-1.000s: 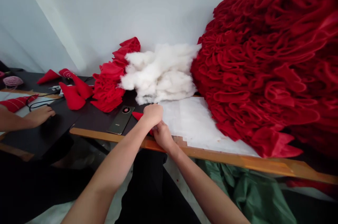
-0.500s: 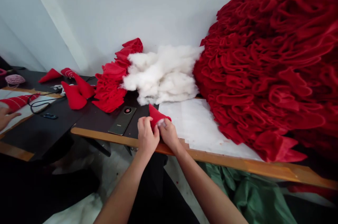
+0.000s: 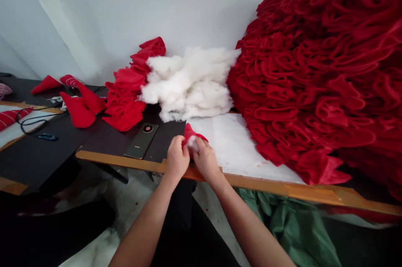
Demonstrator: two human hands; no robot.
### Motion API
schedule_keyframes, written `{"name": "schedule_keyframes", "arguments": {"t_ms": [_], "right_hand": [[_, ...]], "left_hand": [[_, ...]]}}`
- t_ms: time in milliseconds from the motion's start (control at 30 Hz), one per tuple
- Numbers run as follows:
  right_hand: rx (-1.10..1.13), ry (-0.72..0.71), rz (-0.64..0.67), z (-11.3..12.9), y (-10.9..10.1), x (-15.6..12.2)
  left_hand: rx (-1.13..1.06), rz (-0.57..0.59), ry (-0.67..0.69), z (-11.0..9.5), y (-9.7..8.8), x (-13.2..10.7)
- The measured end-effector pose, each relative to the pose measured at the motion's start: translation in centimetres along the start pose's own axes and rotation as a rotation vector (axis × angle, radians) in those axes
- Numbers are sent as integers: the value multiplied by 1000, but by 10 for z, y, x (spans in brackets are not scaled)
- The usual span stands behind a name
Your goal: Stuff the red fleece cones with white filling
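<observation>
White stuffing (image 3: 192,143) pokes from the open end of a small red felt cone (image 3: 191,132), which the person's two hands (image 3: 191,160) hold just above the near edge of the counter (image 3: 109,159). In the head view, the left hand (image 3: 177,159) is closed around the cone's side, while the right hand (image 3: 205,160) pinches in at the opening with its fingers curled over the tuft. The cone looks partly filled, with its mouth not yet closed. Beside it, a loose heap of stuffing (image 3: 188,84) remains, and I'd judge there is plenty left to use.

Farther left lie several more red cones (image 3: 78,112), and a long run of ruffled red felt (image 3: 124,99) curls against the wall. A far larger ruffled red mass (image 3: 314,74) rises on the right, its folds spilling onto a white paper sheet (image 3: 232,145) right next to the hands. A black smartphone (image 3: 141,140) lies just left of the left hand, close enough to catch an elbow or a stray tuft. Below the counter, green cloth (image 3: 292,225) hangs in a bunched heap.
</observation>
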State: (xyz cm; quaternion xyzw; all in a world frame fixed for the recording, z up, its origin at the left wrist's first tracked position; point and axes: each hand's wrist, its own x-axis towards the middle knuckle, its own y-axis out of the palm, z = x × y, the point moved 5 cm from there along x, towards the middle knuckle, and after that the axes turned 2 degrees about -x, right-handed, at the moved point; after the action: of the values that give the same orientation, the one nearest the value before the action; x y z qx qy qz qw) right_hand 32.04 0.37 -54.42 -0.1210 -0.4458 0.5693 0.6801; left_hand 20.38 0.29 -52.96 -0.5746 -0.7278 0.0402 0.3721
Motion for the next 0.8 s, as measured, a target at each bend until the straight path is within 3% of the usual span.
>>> {"name": "schedule_keyframes", "arguments": {"t_ms": [100,200,400,500,700,800], "right_hand": [[-89,-19,-9,-3,0,11],[-92,-91,3,-1,-7,11],[91,-229,41,-1,-21,-22],[141,-187,-22,-7,-26,-35],[-34,-111,-315,-17,-50,-38],[216,-30,-260,-30,-53,-23]], "left_hand": [[-72,75,36,-9,10,1],[-118,54,-82,1,8,5],[-187,28,-197,17,2,6],[-190,21,-185,12,3,5],[-161,19,-32,-6,6,6],[-180,75,16,-9,9,7]]}}
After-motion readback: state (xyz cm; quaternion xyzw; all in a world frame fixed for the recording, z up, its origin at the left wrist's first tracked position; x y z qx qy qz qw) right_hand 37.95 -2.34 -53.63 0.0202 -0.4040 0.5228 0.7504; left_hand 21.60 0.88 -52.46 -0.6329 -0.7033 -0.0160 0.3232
